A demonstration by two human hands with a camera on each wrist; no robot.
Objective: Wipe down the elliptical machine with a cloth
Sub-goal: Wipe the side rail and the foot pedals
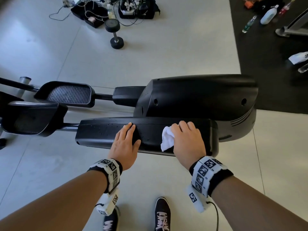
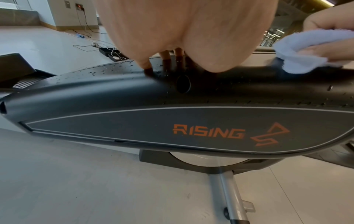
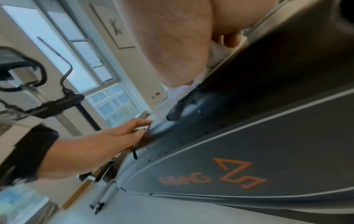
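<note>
I had my right hand (image 1: 186,139) curled over the white cloth (image 1: 166,139), pressing it onto the top of the elliptical machine's near black cover (image 1: 103,130), while my left hand (image 1: 125,140) lay flat with fingers spread, bracing the same cover just beside it. Water droplets (image 2: 107,69) dotted the surface leftward, so I judged long overlapping strokes that way, with firm even pressure, would serve best.

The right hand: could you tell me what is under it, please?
A bunched white cloth lies under the right hand, pressed on the elliptical's black side cover. The cover surface beneath the cloth is hidden.
</note>
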